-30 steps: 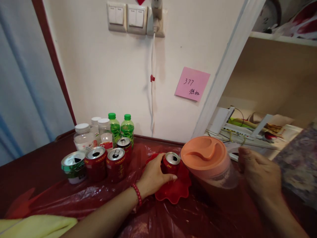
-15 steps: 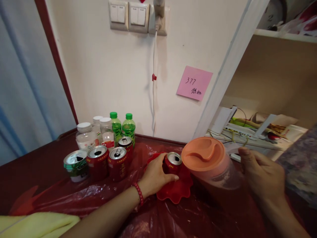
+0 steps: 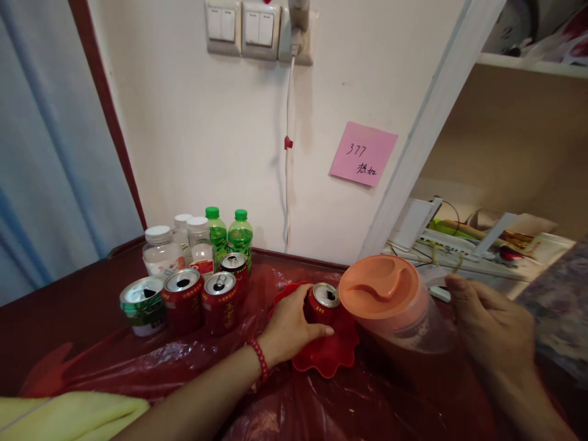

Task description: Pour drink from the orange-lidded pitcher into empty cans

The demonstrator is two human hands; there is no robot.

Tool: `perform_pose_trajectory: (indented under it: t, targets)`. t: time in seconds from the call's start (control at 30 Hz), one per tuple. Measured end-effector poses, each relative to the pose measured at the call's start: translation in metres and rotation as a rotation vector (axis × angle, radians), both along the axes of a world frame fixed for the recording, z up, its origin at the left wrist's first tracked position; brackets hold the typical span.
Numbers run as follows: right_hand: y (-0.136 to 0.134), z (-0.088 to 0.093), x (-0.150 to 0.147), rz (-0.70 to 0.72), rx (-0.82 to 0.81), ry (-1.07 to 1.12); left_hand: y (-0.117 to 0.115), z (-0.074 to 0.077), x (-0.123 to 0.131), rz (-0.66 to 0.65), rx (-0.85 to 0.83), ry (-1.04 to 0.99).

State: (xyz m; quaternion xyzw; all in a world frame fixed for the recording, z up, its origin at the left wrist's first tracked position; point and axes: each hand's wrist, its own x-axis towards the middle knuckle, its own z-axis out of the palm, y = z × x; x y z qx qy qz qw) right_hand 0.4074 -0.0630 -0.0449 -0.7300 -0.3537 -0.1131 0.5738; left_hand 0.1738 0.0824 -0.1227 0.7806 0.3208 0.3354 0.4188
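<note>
Curling round the upright red can (image 3: 323, 311) in the scalloped red dish (image 3: 324, 360) near the back edge of the tabletop (image 3: 87, 285), the left hand (image 3: 290, 324) is nearer it, while the right hand (image 3: 493, 321) clenches the orange-lidded pitcher (image 3: 395, 299), whose long axis seems to lean leftward, its top just beside the can.

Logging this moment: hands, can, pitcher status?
Left hand curled around red drink can, scalloped red dish beneath. Right hand holding orange-lidded pitcher. Pitcher close at can's right.
</note>
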Motion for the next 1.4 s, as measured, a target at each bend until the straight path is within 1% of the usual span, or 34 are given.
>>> perform_pose_trajectory:
  t: [0.17, 0.27, 0.57, 0.73, 1.07, 1.27, 1.4]
  targets:
    - [0.002, -0.004, 0.007, -0.018, 0.003, -0.012, -0.001, 0.001, 0.000, 0.002, -0.005, 0.002]
    - [0.003, -0.006, 0.009, -0.006, 0.001, -0.040, -0.001, 0.001, 0.000, -0.002, -0.018, 0.004]
    - [0.001, 0.001, -0.004, 0.000, -0.010, -0.021, 0.000, -0.002, 0.000, -0.006, -0.001, -0.014]
    - [0.001, 0.002, -0.005, 0.002, -0.023, -0.027, 0.000, -0.001, 0.000, -0.005, -0.003, -0.014]
    - [0.006, -0.004, 0.012, -0.033, -0.026, -0.053, -0.001, 0.001, 0.000, 0.003, -0.014, 0.000]
    - [0.005, -0.003, 0.013, -0.030, -0.019, -0.044, -0.002, 0.004, -0.001, 0.005, -0.034, 0.016]
    - [0.004, -0.004, 0.009, -0.014, -0.020, -0.040, -0.002, 0.004, -0.001, 0.005, -0.035, 0.008]
